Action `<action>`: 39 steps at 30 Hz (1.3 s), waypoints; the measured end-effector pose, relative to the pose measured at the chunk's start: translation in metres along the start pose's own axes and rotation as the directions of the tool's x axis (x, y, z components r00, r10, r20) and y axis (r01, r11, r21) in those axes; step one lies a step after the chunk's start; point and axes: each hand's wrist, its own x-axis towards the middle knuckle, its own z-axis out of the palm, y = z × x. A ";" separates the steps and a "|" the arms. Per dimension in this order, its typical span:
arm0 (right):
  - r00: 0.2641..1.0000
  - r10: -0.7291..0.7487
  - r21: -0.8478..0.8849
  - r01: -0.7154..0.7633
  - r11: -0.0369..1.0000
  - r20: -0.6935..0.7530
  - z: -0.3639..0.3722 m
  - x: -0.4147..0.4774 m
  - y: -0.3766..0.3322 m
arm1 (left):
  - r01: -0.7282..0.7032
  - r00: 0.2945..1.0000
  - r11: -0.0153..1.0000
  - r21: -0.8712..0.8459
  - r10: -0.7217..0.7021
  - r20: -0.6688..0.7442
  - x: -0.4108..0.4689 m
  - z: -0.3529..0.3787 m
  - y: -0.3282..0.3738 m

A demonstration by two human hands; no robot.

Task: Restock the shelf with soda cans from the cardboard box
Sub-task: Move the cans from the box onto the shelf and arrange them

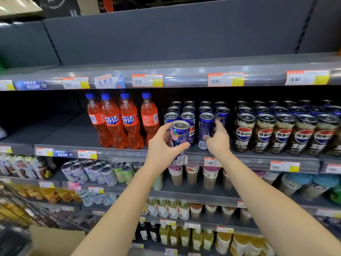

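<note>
Blue metal in both hands: your left hand [162, 146] grips a blue can [180, 138] just off the shelf [110, 154] edge. Your right hand [218, 140] curls round the front can [205, 129] standing there. Square that one up first, then seat yours upright beside it, label outward. The cardboard box [55, 241] is cropped bottom left, its contents hidden.
</note>
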 end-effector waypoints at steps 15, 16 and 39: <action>0.992 -0.023 0.389 -0.026 0.921 0.120 -0.028 -0.059 -0.035 | 0.017 0.997 0.995 -0.097 -0.010 0.070 0.017 0.043 0.007; 0.982 -0.048 0.456 -0.043 0.889 0.185 -0.032 -0.061 -0.038 | 0.011 0.997 0.994 -0.105 -0.002 0.082 0.018 0.047 0.009; 0.999 0.013 0.188 -0.003 0.982 -0.052 -0.050 -0.011 0.001 | 0.163 0.981 0.944 0.286 -0.124 -0.150 0.043 0.029 -0.030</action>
